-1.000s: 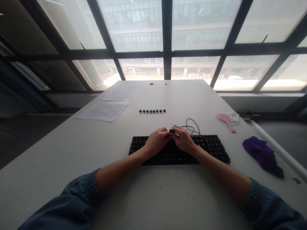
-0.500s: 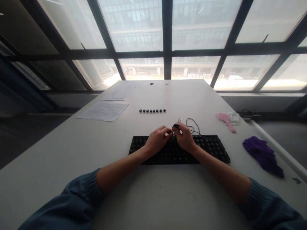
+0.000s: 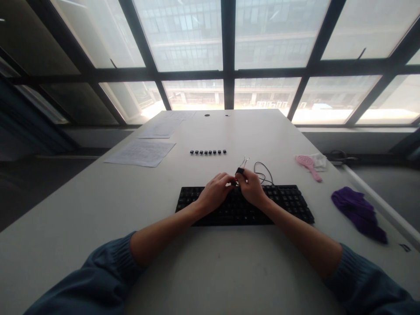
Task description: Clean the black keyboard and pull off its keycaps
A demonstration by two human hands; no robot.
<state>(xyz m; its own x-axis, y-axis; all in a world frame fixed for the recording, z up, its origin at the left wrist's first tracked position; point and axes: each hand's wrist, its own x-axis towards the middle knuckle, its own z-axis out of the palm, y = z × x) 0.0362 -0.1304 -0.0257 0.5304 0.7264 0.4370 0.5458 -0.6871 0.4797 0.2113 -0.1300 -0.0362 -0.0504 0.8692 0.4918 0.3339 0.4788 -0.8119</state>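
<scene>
A black keyboard lies on the white table, with both hands above its upper middle. My right hand is closed around a wire keycap puller, which has a dark grip and two thin wire prongs pointing up and away. Right beside it, my left hand is closed, thumb and forefinger pinching a small dark piece that looks like a keycap. The fingertips of the two hands meet or nearly meet there, and they partly hide the piece. Beyond the keyboard, several black keycaps stand in a straight row.
The keyboard's cable curls behind it. To the right lie a pink hairbrush, a clear plastic wrapper and a purple cloth. Printed paper sheets rest on the left. Windows line the table's far end.
The puller has turned slightly in my right hand, so its prongs now stand higher and show more clearly. My left fingertips have shifted a little. The keycap row looks unchanged.
</scene>
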